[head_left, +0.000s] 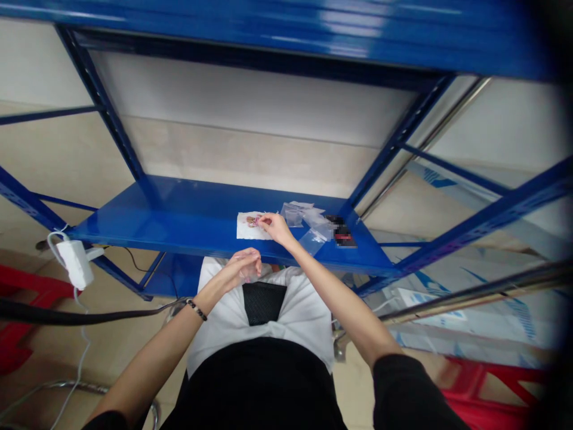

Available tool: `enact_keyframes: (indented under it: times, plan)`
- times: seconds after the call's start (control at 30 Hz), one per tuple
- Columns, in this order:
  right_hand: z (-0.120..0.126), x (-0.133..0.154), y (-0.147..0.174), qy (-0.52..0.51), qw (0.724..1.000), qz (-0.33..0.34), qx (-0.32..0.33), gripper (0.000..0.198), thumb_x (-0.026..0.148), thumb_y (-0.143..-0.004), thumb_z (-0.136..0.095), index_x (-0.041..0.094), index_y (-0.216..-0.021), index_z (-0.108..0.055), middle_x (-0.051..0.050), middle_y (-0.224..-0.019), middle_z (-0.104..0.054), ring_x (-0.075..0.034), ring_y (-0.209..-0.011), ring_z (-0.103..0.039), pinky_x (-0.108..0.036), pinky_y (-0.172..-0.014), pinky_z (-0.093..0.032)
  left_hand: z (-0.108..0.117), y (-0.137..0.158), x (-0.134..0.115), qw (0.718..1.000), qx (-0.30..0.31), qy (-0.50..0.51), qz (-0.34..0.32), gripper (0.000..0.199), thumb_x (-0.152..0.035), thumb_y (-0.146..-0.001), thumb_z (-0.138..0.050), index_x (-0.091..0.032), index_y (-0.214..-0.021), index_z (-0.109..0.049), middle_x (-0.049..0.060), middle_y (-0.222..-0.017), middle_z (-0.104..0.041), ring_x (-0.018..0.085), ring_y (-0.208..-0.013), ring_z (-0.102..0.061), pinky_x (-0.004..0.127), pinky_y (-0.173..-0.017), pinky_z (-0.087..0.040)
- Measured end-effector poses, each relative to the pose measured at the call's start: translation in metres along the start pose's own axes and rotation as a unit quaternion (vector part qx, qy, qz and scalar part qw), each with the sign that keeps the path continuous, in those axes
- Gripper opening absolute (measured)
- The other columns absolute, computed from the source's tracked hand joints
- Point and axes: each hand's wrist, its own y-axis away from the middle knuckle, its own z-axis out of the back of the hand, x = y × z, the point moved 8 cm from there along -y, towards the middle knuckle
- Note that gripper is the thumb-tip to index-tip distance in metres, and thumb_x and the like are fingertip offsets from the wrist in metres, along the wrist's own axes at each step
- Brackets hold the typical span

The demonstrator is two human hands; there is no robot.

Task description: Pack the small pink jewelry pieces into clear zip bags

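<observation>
At the centre of the frame, we reach our right hand (274,227) forward onto the blue shelf (179,218), fingertips pinched on a small pink-and-gold trinket (253,221) that lies on a white card (250,226). The trinket sits just left of the fingers, touching them, its long axis running roughly left to right across the card; it is too small to make out further.

Our left hand (244,267) hovers lower in the frame, off the shelf's front edge and above the white cloth (233,310) on our lap. Its fingers are curled loosely around what looks like a clear bag, though we cannot tell for certain what it grips. A beaded bracelet (196,309) circles that wrist.

The right hand is plainly the nearer to the trinket; the left is apart from it, below and slightly left. To the right of the card lie several clear bags (308,222) and a dark item (342,234), partly blurred. A white adapter (75,263) hangs at the left of the frame.
</observation>
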Motion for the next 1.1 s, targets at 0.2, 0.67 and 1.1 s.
enact_keyframes:
  times: [0.2, 0.67, 1.1]
  plan:
    - [-0.009, -0.010, -0.020, 0.143, 0.990, 0.010, -0.002, 0.023, 0.008, -0.087, -0.055, 0.019, -0.088, -0.075, -0.006, -0.089, -0.067, -0.017, -0.083, -0.058, -0.026, -0.082, -0.041, 0.008, -0.005, 0.003, 1.000, -0.003, -0.020, -0.004, 0.027, -0.031, -0.080, -0.074, -0.013, -0.074, -0.055, 0.003, -0.068, -0.060, 0.014, -0.063, -0.059, 0.026, -0.061, -0.047]
    - [-0.016, 0.008, -0.015, 0.198, 0.979, 0.055, 0.015, 0.007, 0.018, -0.085, -0.066, 0.018, -0.082, -0.072, -0.006, -0.087, -0.062, -0.020, -0.086, -0.051, -0.031, -0.086, -0.037, 0.012, -0.007, 0.001, 0.998, -0.011, -0.054, -0.023, 0.029, -0.029, -0.076, -0.078, -0.014, -0.072, -0.052, 0.002, -0.064, -0.061, 0.013, -0.059, -0.058, 0.025, -0.058, -0.046]
    - [-0.014, -0.001, 0.001, 0.224, 0.973, 0.050, 0.024, 0.015, 0.012, -0.087, -0.060, 0.019, -0.093, -0.073, -0.008, -0.099, -0.067, -0.020, -0.095, -0.054, -0.033, -0.094, -0.035, 0.001, 0.011, 0.002, 0.995, -0.002, -0.103, -0.012, 0.029, -0.032, -0.077, -0.076, -0.014, -0.071, -0.055, 0.002, -0.063, -0.062, 0.012, -0.056, -0.057, 0.024, -0.060, -0.045]
